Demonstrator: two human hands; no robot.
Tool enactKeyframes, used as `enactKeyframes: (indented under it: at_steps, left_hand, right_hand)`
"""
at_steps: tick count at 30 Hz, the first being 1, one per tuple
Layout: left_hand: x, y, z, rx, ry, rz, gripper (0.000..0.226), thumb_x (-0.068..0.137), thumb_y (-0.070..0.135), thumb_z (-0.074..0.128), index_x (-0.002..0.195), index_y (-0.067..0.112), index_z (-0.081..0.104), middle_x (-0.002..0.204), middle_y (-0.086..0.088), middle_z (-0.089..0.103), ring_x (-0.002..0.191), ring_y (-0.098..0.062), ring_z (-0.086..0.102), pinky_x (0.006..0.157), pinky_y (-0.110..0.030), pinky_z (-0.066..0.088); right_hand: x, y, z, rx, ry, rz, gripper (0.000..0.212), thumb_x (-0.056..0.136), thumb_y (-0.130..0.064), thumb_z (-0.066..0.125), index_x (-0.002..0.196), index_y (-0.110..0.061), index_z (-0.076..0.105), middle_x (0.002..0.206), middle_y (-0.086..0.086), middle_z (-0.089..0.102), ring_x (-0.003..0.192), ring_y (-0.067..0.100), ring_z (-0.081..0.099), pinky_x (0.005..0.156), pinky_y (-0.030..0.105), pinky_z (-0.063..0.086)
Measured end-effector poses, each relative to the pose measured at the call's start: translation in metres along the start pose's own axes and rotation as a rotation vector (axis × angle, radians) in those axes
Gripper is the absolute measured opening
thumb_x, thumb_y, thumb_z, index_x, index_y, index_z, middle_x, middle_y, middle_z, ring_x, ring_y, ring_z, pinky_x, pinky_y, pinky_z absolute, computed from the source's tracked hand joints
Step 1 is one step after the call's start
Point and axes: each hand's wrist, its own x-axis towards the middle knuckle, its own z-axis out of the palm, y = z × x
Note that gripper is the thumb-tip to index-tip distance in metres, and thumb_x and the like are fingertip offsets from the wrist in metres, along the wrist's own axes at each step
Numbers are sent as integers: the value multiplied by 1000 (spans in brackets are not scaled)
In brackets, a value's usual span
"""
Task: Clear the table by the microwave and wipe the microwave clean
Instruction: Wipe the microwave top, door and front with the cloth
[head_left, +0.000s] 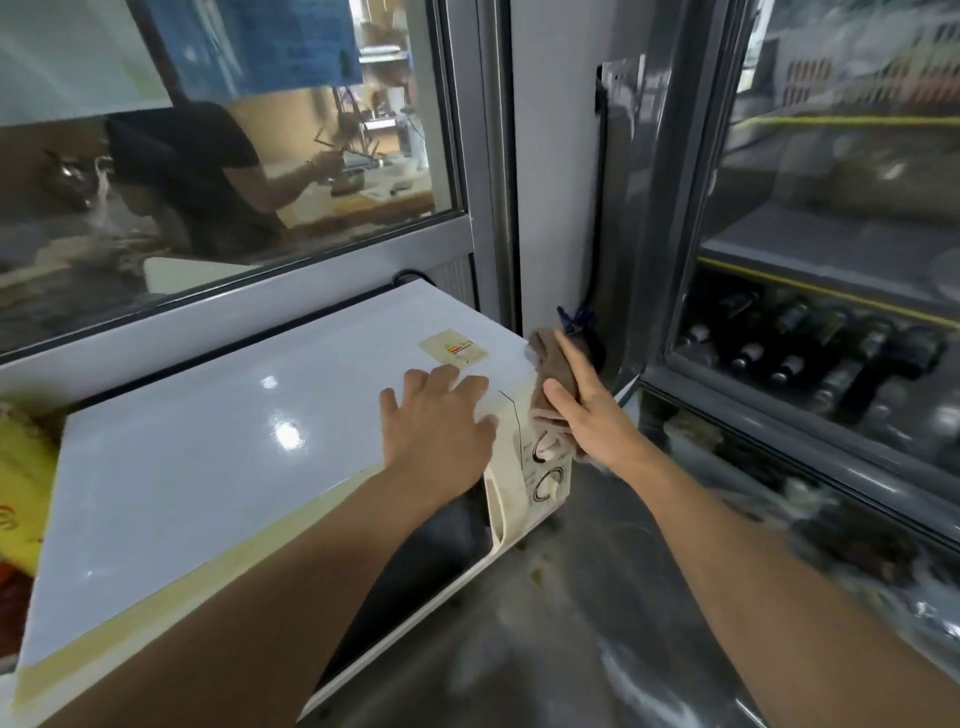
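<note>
Pressing a brown cloth (555, 375) flat-fingered with your right hand (589, 410) against the white boxy microwave's (218, 452) right side, you're resting your spread left hand (439, 415) on top; its long axis is running left-right.

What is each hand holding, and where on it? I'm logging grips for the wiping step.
The right hand presses a brown cloth against the microwave's right side, fingers flat along it. The left hand holds nothing, resting on top.
</note>
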Motion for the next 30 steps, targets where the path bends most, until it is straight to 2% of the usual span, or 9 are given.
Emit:
enactKeyframes:
  at_steps: [3, 9, 13, 15, 18, 22, 25, 28, 30]
  left_hand:
    - [15, 20, 6, 6, 31, 42, 41, 95, 39, 40, 135, 35, 42, 147, 5, 36, 134, -22, 29, 108, -45, 22]
    - [18, 34, 23, 85, 144, 17, 42, 89, 39, 50, 130, 31, 47, 137, 6, 47, 122, -22, 39, 100, -40, 31]
    - [17, 37, 29, 138, 202, 5, 40, 87, 34, 55, 126, 28, 51, 132, 5, 51, 117, -23, 43, 97, -39, 33]
    - [17, 39, 32, 150, 251, 1, 34, 84, 28, 59, 117, 24, 57, 123, 2, 58, 108, -26, 49, 89, -39, 37]
    - [17, 41, 37, 159, 296, -5, 30, 80, 23, 64, 110, 22, 61, 116, 0, 62, 101, -29, 52, 82, -38, 39]
    - [14, 41, 40, 149, 332, 5, 32, 76, 18, 68, 107, 19, 63, 113, -3, 65, 95, -32, 56, 79, -40, 42]
    - [14, 39, 43, 162, 355, 17, 33, 74, 19, 68, 107, 19, 64, 112, -4, 67, 94, -33, 58, 79, -41, 44]
    - [15, 36, 46, 175, 377, 26, 35, 74, 23, 61, 109, 20, 64, 113, -4, 67, 93, -33, 59, 79, -41, 45]
    - [14, 36, 48, 170, 392, 32, 37, 75, 24, 57, 111, 20, 64, 113, -4, 67, 94, -34, 58, 80, -42, 45]
  right_hand:
    - [2, 13, -7, 178, -25, 7, 57, 99, -21, 42, 145, -43, 18, 112, -2, 57, 84, 4, 69, 68, 18, 52]
    - [11, 44, -12, 359, -102, 6, 50, 98, -15, 43, 133, -47, 25, 104, -3, 61, 80, 5, 69, 64, 16, 52]
    - [4, 79, -5, 310, -114, 5, 37, 100, -20, 38, 129, -42, 33, 83, 11, 57, 71, 18, 59, 64, 41, 53]
    - [-2, 90, -1, 272, -119, 0, 26, 102, -16, 29, 122, -24, 43, 68, 22, 38, 51, 13, 46, 51, 32, 43]
    - [-6, 104, -1, 216, -121, 58, 31, 102, -11, 27, 118, 10, 43, 71, 15, 46, 47, 0, 51, 48, 11, 39]
    - [-5, 90, -8, 301, -159, 15, 26, 102, -12, 30, 121, -17, 48, 76, 14, 55, 56, 28, 53, 49, 28, 47]
    - [11, 74, -16, 369, -187, -92, 43, 100, -12, 35, 140, -28, 34, 77, -12, 53, 59, 3, 55, 61, 15, 48]
    - [27, 66, -18, 397, -177, -202, 49, 99, -14, 40, 135, -46, 30, 114, -17, 53, 92, 5, 67, 81, 22, 54]
    - [26, 75, -11, 361, -148, -264, 49, 99, -12, 38, 139, -39, 28, 107, -6, 60, 86, 2, 65, 73, 16, 52]
